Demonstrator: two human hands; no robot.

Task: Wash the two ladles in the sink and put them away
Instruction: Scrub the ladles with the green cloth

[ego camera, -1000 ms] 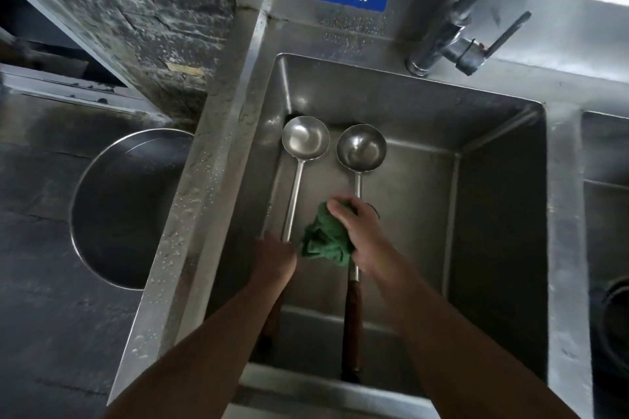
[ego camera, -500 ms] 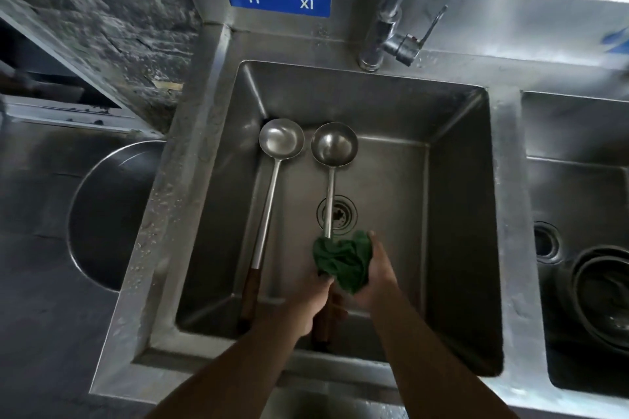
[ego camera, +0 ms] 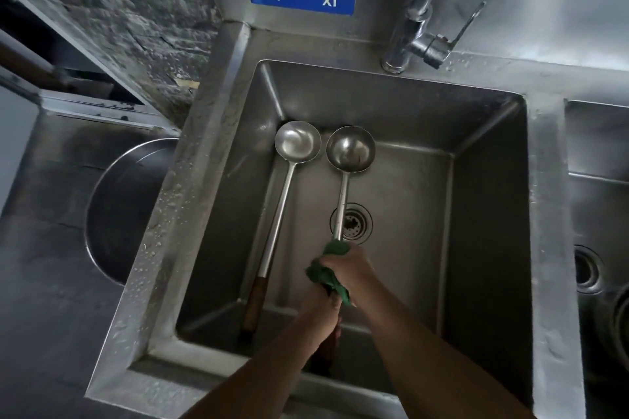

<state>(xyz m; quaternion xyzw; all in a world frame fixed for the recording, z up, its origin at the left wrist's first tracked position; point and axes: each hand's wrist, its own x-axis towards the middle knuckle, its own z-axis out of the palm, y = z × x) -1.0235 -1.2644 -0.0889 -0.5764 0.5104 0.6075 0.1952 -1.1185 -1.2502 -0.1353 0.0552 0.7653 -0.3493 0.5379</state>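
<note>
Gripping right ladle (ego camera: 350, 148) over drain (ego camera: 355, 223), left hand (ego camera: 318, 311), right hand (ego camera: 347, 269) clutching cloth (ego camera: 328, 277)

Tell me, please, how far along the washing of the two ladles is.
Nothing looks finished: both ladles are in the sink. In hand: the right hand grips a green cloth around the shaft of the ladle by the drain, while the left hand holds its wooden handle. Left: the other ladle lies untouched, the tap runs no water, and neither is put away.
</note>
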